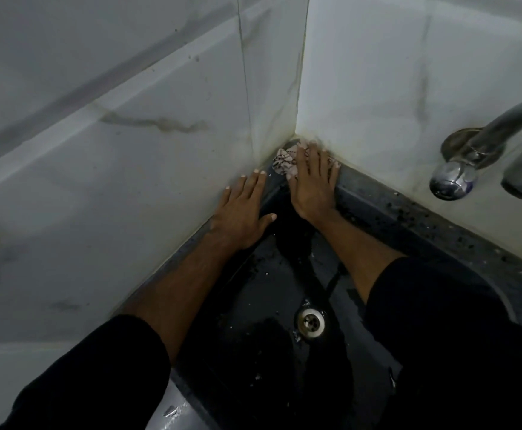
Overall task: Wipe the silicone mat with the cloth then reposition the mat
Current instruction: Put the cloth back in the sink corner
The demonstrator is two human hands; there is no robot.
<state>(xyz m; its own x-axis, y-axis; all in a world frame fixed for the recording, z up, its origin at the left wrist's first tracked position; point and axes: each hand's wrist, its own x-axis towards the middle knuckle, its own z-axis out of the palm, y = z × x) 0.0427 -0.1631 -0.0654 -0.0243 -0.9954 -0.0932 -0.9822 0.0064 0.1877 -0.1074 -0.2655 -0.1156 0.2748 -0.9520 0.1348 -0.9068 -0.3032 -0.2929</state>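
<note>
A crumpled pale cloth (284, 164) with dark markings lies in the far corner of the dark sink ledge, where two tiled walls meet. My right hand (314, 181) presses flat on the cloth with straight fingers. My left hand (242, 212) lies flat, fingers spread, against the left wall tile beside the sink's edge and holds nothing. No silicone mat can be told apart from the dark surfaces.
A black sink basin (253, 305) with a metal drain (311, 321) lies below my arms, wet and speckled. A chrome tap (483, 156) juts from the right wall. White marbled tiles (114, 135) close in on the left and back.
</note>
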